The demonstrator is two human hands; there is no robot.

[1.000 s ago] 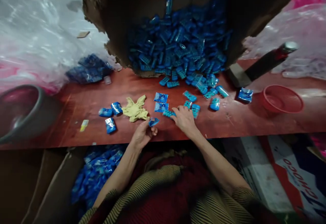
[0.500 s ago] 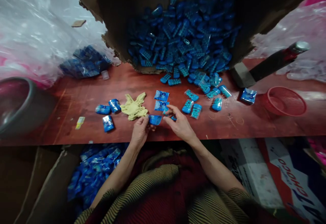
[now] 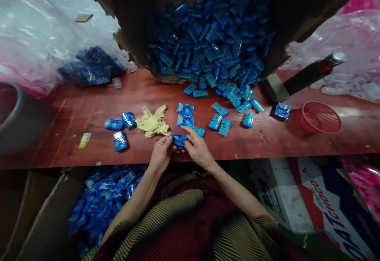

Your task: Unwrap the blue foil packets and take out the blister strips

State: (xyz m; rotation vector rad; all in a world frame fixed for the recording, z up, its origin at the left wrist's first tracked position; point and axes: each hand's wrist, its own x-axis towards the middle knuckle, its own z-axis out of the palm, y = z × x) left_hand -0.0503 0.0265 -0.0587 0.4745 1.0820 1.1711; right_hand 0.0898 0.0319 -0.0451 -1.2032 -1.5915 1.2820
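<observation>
Just above the table's front edge, my left hand [image 3: 161, 153] pinches the left end of a blue printed wrapper [image 3: 179, 140]. My right hand [image 3: 199, 152] closes its thumb and fingers on the other end. Whether anything sits inside the wrapper cannot be made out. Right beyond my right fingertips lies a small clear-and-blue container of turquoise balls [image 3: 198, 131]. Two flat blue wrappers [image 3: 185, 109] rest one behind the other past it. To the left a crumpled pale yellow glove [image 3: 152, 121] lies near several wrapped blue packs [image 3: 120, 141].
A torn cardboard box [image 3: 130, 43] spills a heap of blue containers [image 3: 208, 51] onto the red table [image 3: 148, 154]. At right stand a dark-handled tool [image 3: 308, 75] and a red mesh basket [image 3: 320, 118]; at left, a grey tub [image 3: 18, 122]. Blue packs [image 3: 103, 197] pile below the edge.
My right hand has moved left from the containers to the wrapper in my left hand. The wrapper, flat half a second ago, now looks fuller. The view has shifted slightly.
</observation>
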